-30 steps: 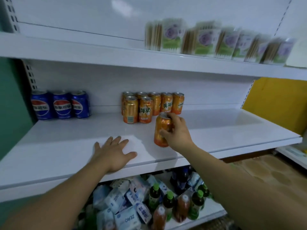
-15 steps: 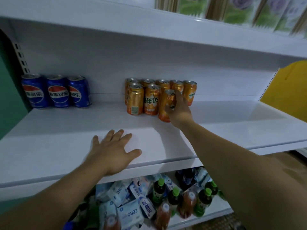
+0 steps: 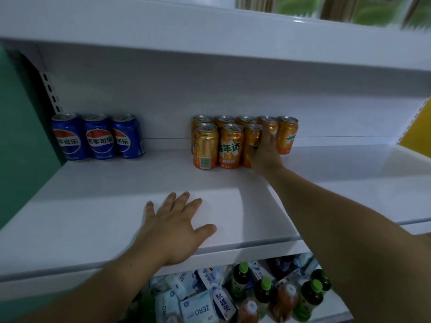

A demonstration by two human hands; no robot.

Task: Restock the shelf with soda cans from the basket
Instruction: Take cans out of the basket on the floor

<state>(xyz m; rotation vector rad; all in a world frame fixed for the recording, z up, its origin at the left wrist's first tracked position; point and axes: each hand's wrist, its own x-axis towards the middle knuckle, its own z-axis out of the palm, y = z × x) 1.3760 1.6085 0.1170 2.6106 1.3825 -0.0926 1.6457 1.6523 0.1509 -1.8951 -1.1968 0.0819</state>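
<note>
Eight orange soda cans [image 3: 231, 148] at the back of the middle shelf [image 3: 93, 217], all upright, packed in two tight rows: five behind against the rear wall, three in front. Grips the rightmost front-row can [image 3: 252, 138] with the right hand [image 3: 265, 157], fingers curled up round its right side, thumb low across its front. That can upright, touching its front-row neighbour on the left, base down at shelf level, right side hidden behind the hand. Reaches in from the lower right with a bare forearm stretched across the shelf. Presses the left hand [image 3: 177, 227] flat on the front part of the same shelf, palm down, fingers straight and slightly spread, thumb out to the right, nothing held; well apart from the orange group. Three blue cola cans [image 3: 98, 138] side by side at the far left of the shelf's back, upright, touching one another, well apart from the orange ones. Above, an upper shelf [image 3: 186, 26] with blurred green-printed packs [image 3: 368, 10] along its right part. Below the front edge, a jumble of white-and-blue packs marked ZERO [image 3: 196, 308] beside bottles with green caps [image 3: 263, 292]. Green wall [image 3: 21, 136] at the left, yellow panel [image 3: 419, 131] at the right.
</note>
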